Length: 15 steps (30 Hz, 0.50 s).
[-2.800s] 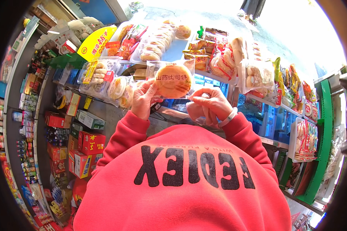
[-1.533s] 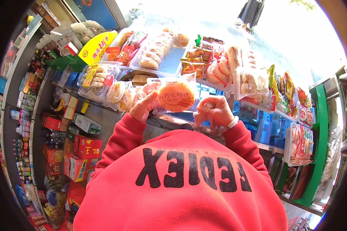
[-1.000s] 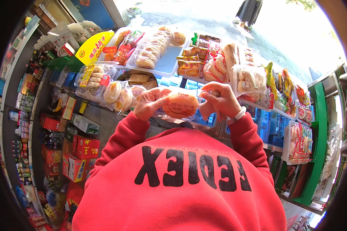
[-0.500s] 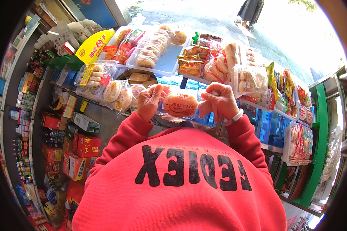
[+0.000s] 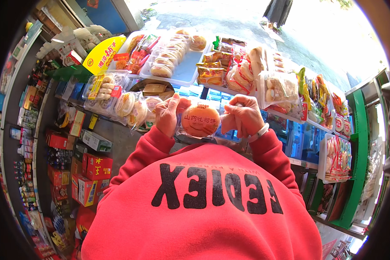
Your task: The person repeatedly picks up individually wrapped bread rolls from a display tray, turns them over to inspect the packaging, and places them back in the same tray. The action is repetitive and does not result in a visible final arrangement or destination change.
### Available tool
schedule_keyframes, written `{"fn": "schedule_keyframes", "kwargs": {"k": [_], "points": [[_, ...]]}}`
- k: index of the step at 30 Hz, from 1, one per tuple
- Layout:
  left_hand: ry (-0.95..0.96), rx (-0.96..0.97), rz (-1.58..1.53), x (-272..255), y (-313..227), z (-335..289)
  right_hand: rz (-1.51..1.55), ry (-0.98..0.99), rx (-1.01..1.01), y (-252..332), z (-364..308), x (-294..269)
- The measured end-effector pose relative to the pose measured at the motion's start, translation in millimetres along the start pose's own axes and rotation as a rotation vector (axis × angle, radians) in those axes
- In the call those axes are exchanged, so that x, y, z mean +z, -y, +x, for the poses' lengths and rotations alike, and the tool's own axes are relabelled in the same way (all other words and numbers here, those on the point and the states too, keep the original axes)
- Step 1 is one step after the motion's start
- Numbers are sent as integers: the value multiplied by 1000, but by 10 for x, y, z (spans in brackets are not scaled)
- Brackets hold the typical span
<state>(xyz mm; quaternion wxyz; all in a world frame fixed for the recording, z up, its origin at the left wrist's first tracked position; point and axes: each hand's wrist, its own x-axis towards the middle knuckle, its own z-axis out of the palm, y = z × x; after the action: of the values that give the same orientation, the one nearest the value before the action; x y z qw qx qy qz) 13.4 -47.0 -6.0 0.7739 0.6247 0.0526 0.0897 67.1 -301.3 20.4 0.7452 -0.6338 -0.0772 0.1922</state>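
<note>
A round, flat, golden-brown cake in a clear printed wrapper (image 5: 200, 119) is held up in front of my chest, its printed face toward me. My left hand (image 5: 169, 113) pinches the wrapper's left edge between thumb and fingers. On the other side my right hand (image 5: 246, 115), with a pale band at the wrist, is closed at the wrapper's right edge. Its fingertips partly hide what they grip there. Just left of my left hand lie several similar wrapped cakes (image 5: 132, 109) in a clear bag.
Beyond my hands stands a white tray of wrapped cakes (image 5: 180, 78), with bagged snacks (image 5: 240, 71) beside it. A clear box of small buns (image 5: 281, 90) sits to the right. Cartons (image 5: 96, 166) are stacked low left, near stocked shelves (image 5: 28, 143). A green rack (image 5: 353, 169) stands right.
The wrapped cake has tipped upright, so its round face now shows more fully. Both hands keep their hold and have shifted only slightly.
</note>
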Motion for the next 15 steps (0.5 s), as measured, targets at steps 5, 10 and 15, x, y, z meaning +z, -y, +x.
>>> {"fn": "schedule_keyframes", "kwargs": {"k": [5,10,15], "points": [[-57,-64,-90,70,6,-1,73,-46,66,-12,-26,19],[-53,-116,-195,146,-56,-18,108,-71,139,-13,-39,8],[-16,-234,-278,78,-26,10,139,-72,170,-15,-34,7]]}}
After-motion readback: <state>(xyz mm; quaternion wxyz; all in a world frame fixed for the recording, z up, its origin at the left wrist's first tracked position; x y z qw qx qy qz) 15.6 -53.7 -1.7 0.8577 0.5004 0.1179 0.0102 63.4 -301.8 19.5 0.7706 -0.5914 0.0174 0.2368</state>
